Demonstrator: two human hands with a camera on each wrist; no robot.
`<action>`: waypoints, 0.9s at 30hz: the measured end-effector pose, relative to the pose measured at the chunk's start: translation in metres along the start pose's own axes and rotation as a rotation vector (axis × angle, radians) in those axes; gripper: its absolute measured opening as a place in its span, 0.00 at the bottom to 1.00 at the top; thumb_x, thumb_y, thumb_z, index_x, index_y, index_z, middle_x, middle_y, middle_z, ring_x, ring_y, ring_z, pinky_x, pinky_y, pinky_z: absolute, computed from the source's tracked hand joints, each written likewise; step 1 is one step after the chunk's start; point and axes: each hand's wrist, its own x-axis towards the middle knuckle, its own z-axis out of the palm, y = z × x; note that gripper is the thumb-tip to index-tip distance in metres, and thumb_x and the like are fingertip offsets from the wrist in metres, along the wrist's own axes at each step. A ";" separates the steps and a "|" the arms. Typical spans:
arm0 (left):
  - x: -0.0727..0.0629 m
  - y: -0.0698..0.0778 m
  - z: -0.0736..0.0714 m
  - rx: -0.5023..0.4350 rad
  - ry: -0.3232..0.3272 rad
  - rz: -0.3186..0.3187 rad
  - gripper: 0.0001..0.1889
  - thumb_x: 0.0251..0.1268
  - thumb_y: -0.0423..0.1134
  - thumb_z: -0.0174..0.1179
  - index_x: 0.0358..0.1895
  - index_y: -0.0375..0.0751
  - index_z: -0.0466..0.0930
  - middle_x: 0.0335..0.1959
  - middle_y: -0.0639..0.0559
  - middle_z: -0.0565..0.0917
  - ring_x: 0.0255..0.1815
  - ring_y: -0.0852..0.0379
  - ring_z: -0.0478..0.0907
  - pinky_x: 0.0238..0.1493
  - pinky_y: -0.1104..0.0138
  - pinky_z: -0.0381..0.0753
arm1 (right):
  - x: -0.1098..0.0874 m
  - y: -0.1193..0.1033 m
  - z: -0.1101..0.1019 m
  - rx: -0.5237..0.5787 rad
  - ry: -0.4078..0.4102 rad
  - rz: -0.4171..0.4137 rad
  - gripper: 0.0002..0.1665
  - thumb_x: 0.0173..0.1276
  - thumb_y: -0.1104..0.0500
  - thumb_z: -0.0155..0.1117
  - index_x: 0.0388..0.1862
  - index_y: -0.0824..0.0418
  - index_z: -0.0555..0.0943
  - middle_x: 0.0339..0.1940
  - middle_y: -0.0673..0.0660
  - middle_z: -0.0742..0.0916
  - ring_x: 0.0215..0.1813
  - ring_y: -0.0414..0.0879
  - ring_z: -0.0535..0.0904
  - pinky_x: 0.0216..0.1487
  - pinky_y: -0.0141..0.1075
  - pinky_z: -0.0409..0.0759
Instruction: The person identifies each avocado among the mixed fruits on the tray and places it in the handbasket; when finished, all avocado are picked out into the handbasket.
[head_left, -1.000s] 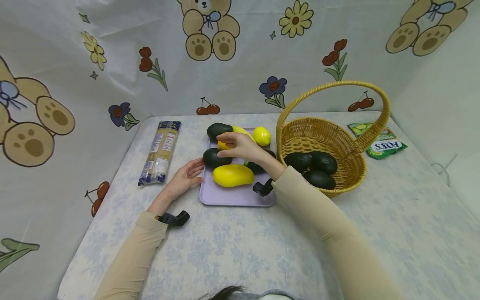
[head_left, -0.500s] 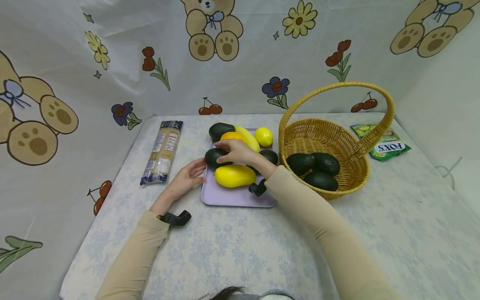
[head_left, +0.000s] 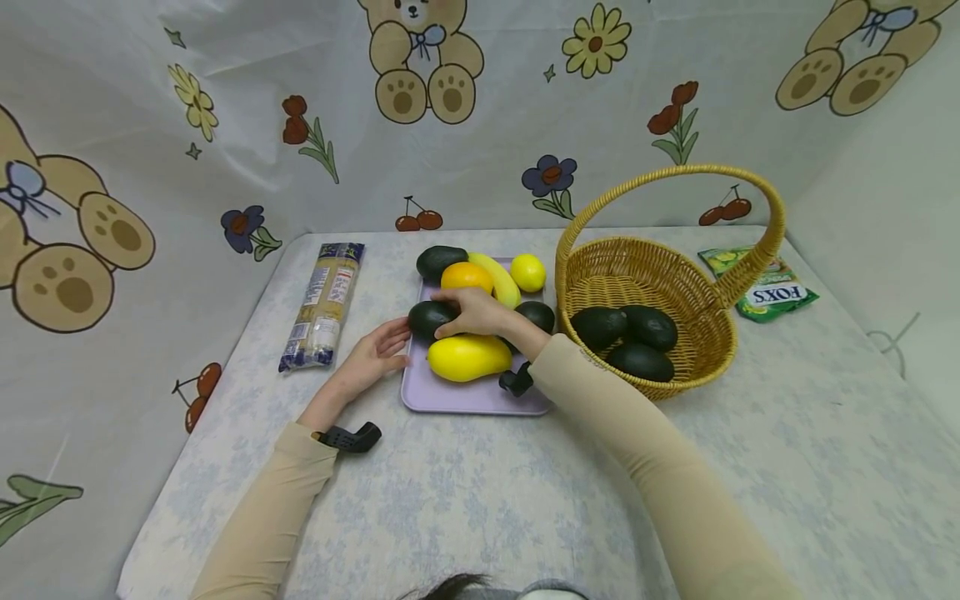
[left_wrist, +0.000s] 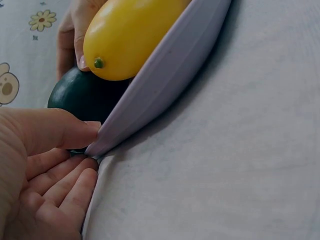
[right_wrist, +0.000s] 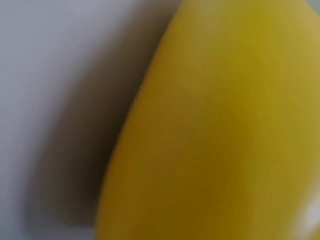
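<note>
Avocado: the dark green, smooth, oval avocado (head_left: 431, 321) lies at nine o'clock on the pale purple, shallow, rectangular tray (head_left: 465, 401), just inside its rim
Right hand: the bare right hand (head_left: 480, 312) has its fingers and thumb curled round the avocado's three o'clock end, grasping it
Left hand: the bare left hand (head_left: 375, 350) rests at the tray's nine o'clock edge, fingers relaxed and clenched on nothing, thumb tip at the rim
Weight: probably light to moderate, manageable in one hand
Skin: glossy, so perhaps a little slippery
Firmness: likely stiff; if real and ripe, hard fingertips could bruise it
Best hold: across the widest part, thumb at six o'clock and fingers at twelve, since a grip on the rounded end alone could slide off
Crowding: the yellow, elongated, smooth fruit (head_left: 468, 358) sits close by at four o'clock and the round, shiny orange (head_left: 467, 277) at one o'clock, leaving the thumb little room
Basket: the golden, woven, hoop-handled basket (head_left: 615, 267) stands at three o'clock from the tray
</note>
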 end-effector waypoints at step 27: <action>0.001 -0.001 -0.001 0.013 -0.009 0.016 0.36 0.60 0.18 0.54 0.72 0.30 0.51 0.71 0.35 0.58 0.70 0.43 0.57 0.63 0.64 0.68 | -0.059 -0.042 -0.045 0.226 0.143 -0.253 0.36 0.57 0.58 0.71 0.64 0.61 0.72 0.61 0.56 0.77 0.59 0.45 0.72 0.62 0.34 0.71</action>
